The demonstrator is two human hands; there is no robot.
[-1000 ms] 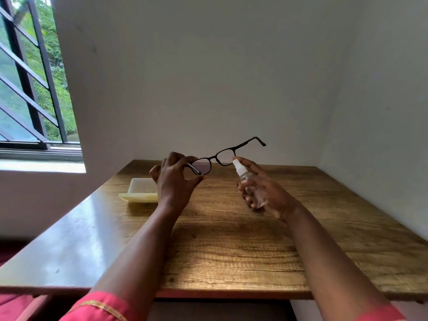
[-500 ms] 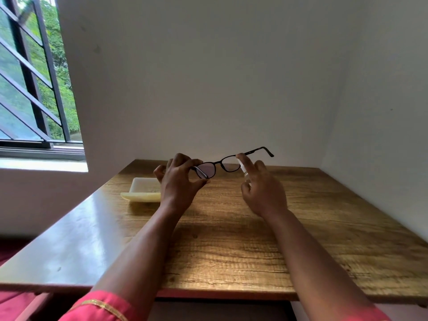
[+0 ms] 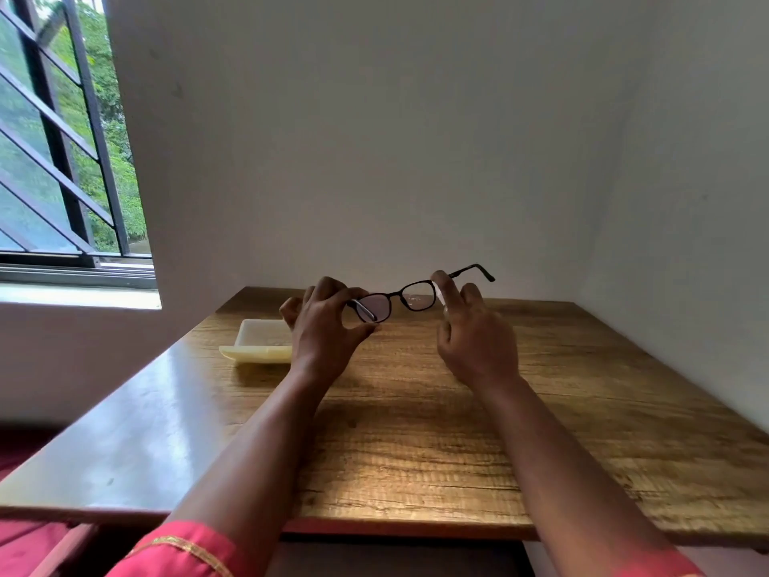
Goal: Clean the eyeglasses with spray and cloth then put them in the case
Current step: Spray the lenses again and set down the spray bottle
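Right hand (image 3: 474, 339) has turned knuckles-up since a second ago, spray bottle (image 3: 439, 294) now mostly hidden.
Left hand (image 3: 322, 326) pinches the eyeglasses (image 3: 410, 296) above the counter (image 3: 416, 431); right grips the bottle.

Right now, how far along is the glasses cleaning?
Early. The left hand holds the eyeglasses up by one end, and droplets already show on one lens. The right hand grips the spray bottle beside that lens, so spraying is under way. Wiping and casing remain; no cloth is in view.
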